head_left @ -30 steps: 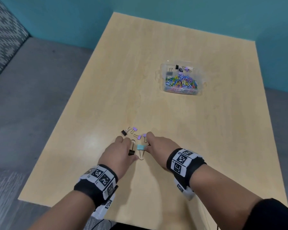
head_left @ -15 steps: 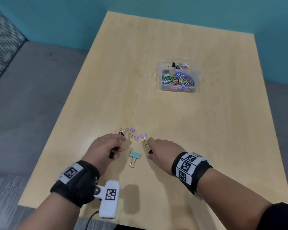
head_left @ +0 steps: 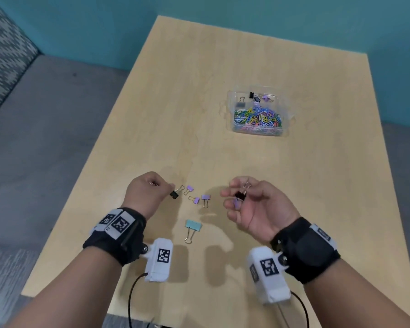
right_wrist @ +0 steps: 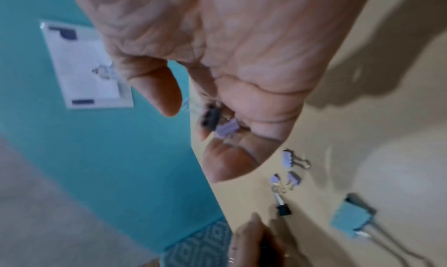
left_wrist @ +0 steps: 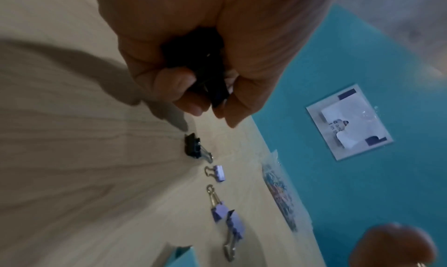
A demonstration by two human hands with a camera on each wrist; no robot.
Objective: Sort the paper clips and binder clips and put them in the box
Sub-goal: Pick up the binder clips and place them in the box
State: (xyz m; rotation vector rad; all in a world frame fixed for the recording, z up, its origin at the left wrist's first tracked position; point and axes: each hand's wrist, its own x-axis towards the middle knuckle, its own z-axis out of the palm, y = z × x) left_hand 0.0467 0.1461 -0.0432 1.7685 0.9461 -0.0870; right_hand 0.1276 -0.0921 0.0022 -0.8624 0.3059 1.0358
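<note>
Head view: your right hand (head_left: 253, 204) has turned palm up since half a second ago, fingers loosely cupped round a black binder clip (head_left: 240, 195) and a purple one (head_left: 236, 204). Your left hand (head_left: 147, 192) has pulled back into a fist. Five clips remain on the table (head_left: 223, 55): black clip (head_left: 174, 194), three purple clips (head_left: 189, 188), teal clip (head_left: 193, 225). The box (head_left: 287, 114) sits well apart, far right, with paper clips (head_left: 258, 118) in front and a few binder clips behind.

Left wrist: your fingers (left_wrist: 191, 103) are curled tight round a dark clip (left_wrist: 212, 85).

Right wrist: both held clips lie on your cupped fingers (right_wrist: 232, 160), thumb off them.

My read: both hands are loaded, so a trip to the box's binder-clip side is due; five more to collect.
</note>
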